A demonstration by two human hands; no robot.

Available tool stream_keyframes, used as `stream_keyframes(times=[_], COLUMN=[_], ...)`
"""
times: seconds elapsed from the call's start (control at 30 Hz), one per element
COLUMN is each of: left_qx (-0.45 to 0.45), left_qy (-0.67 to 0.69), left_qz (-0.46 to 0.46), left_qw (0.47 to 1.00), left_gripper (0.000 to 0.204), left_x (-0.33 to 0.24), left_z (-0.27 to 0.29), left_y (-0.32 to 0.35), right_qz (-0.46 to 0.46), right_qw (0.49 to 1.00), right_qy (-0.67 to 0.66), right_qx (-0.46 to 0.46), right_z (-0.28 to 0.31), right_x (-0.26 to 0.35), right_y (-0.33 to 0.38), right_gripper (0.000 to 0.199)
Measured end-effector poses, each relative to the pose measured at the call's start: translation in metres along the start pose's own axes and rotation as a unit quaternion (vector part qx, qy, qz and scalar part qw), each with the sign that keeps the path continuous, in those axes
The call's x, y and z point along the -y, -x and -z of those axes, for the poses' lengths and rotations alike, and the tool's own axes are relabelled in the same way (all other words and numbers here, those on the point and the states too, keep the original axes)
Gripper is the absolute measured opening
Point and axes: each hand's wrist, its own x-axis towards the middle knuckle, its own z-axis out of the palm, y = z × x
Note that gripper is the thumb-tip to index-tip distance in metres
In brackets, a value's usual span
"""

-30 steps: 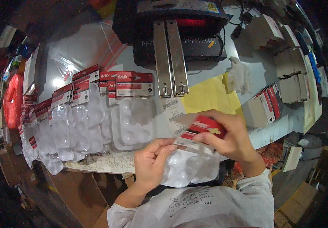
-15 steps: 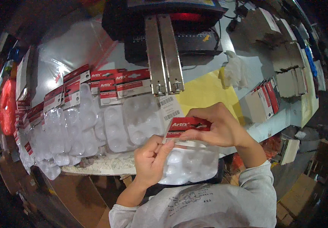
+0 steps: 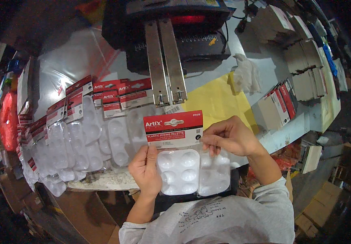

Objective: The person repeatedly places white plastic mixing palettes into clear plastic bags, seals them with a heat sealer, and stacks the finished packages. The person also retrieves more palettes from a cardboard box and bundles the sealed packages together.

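In front of my body I hold a packed plastic mixing palette point(image 3: 178, 173), white with round wells. A red and white header card point(image 3: 173, 129) with a hanging slot tops the pack. My left hand point(image 3: 146, 170) is closed on the pack's left edge, thumb just under the card. With fingers pinched, my right hand point(image 3: 233, 137) grips the card's lower right corner. Below that hand is a second white palette section point(image 3: 214, 175) under clear film. Just beyond the card stands a machine with two long metal bars point(image 3: 165, 61), their ends close to the card's top edge.
Several finished palette packs point(image 3: 90, 134) overlap along the table's left side. A yellow sheet point(image 3: 220, 103) lies right of the bars, with crumpled white material point(image 3: 246, 73) beyond it. Stacked header cards point(image 3: 279, 103) and grey card stacks point(image 3: 303, 65) line the right side.
The header card, earlier bent and partly covered by my hands, now shows its full front. My left hand has shifted left, and my right hand has moved from the card's top to its right corner.
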Motion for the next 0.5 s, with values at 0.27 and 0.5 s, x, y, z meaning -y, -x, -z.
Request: stream_keyframes(times=[0.27,0.5], left_qx=[-0.003,-0.010], left_qy=[-0.022,-0.053], left_qz=[0.014,-0.006], left_qw=[1.000,0.999], left_gripper=[0.026,0.026], left_x=[0.0024,-0.0034], left_z=[0.0028,-0.0023], left_y=[-0.0003,0.0030], right_qz=[-0.001,0.019], right_qw=[1.000,0.999], right_qy=[0.010,-0.042], right_qx=[-0.024,-0.006], right_z=[-0.0090,-0.0097], right_x=[0.0022,-0.0027], right_y=[0.0022,0.0008], right_gripper=[0.018,0.017])
